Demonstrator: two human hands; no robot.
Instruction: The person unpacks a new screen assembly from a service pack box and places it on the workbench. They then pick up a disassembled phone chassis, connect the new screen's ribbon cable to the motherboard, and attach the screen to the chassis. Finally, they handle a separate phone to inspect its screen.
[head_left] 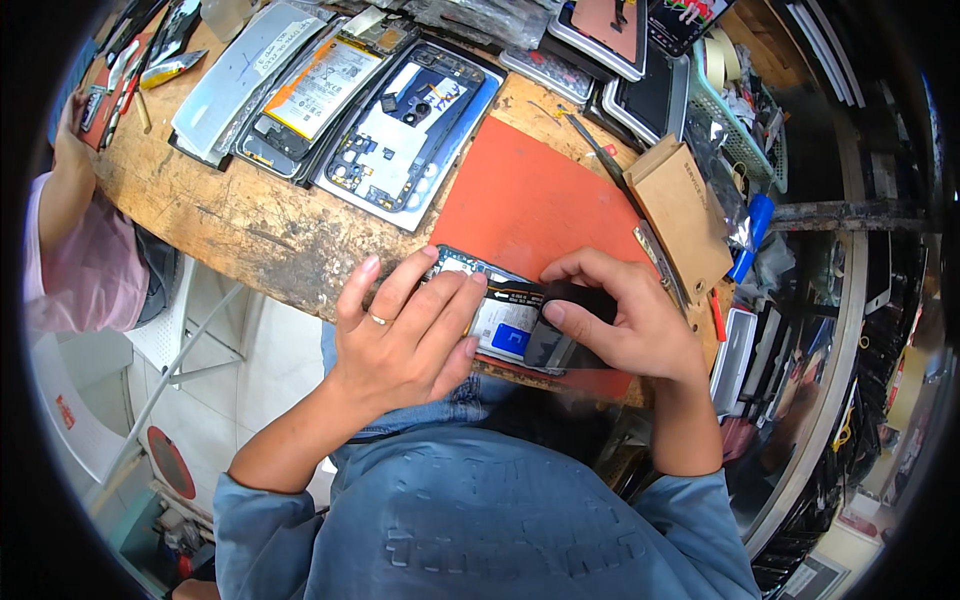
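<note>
An opened smartphone (490, 322) lies at the near edge of an orange-red mat (530, 205), its circuit board and a white-and-blue battery (505, 337) showing. My left hand (415, 325) rests over the phone's left end with fingers spread and stretched, a ring on one finger. The thumb lies near the battery and covers part of the phone. My right hand (635, 320) is closed at the phone's right end, thumb and fingers on a dark flexible sheet (570, 325) that covers that part. A black ribbon cable (515, 292) crosses the phone between my hands.
Opened phones and frames (410, 130) lie at the back left. A brown cardboard box (680, 215), tweezers (655, 250) and a blue tube (755, 235) sit at right, beside a green basket (735, 125). Another person's arm (70, 190) reaches the bench at far left.
</note>
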